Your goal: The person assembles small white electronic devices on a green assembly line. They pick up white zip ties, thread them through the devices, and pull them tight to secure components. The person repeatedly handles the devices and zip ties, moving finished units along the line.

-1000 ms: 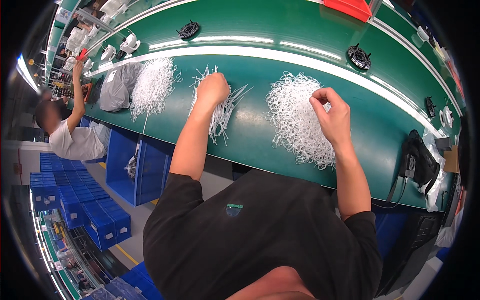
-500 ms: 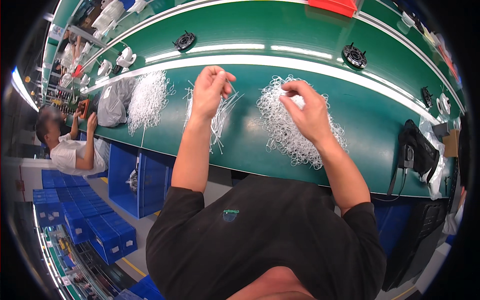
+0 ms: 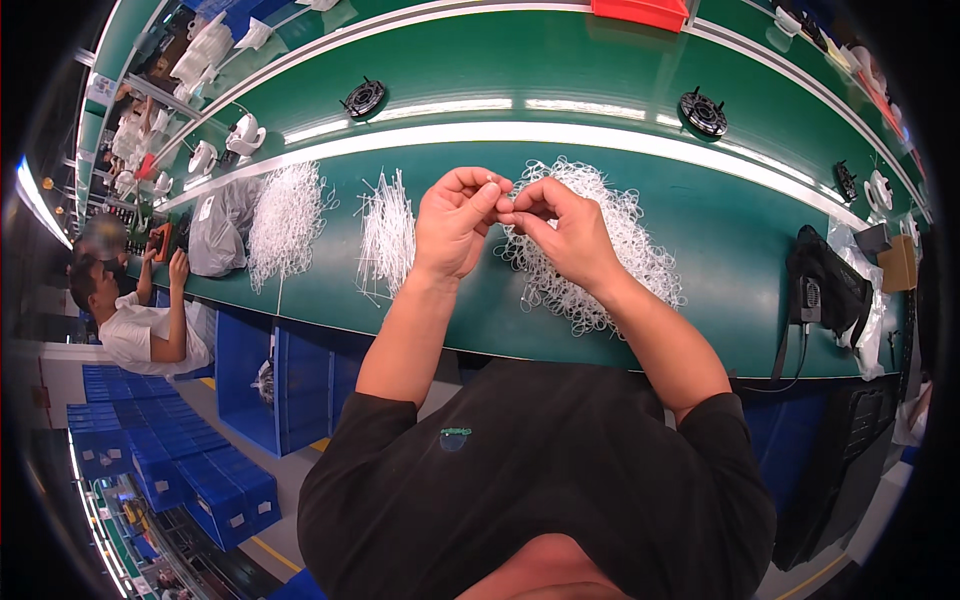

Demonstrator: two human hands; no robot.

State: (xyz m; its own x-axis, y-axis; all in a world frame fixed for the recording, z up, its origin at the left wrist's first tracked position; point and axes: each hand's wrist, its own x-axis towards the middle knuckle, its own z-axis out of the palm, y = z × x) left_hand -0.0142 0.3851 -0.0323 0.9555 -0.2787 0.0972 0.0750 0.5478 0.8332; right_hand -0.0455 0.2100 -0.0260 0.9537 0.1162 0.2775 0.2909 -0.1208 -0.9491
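The left hand (image 3: 450, 225) and right hand (image 3: 570, 232), apart half a second ago, meet at the fingertips — each grip pinched narrow, any contents too small to tell, the work seemingly two-handed now — with straight white ties (image 3: 385, 237) left on the counter (image 3: 745, 265), long axes mostly front-to-back, and looped white ties (image 3: 638, 262) tangled right

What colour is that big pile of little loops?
The pile of loops is white; it shows best in the head view.
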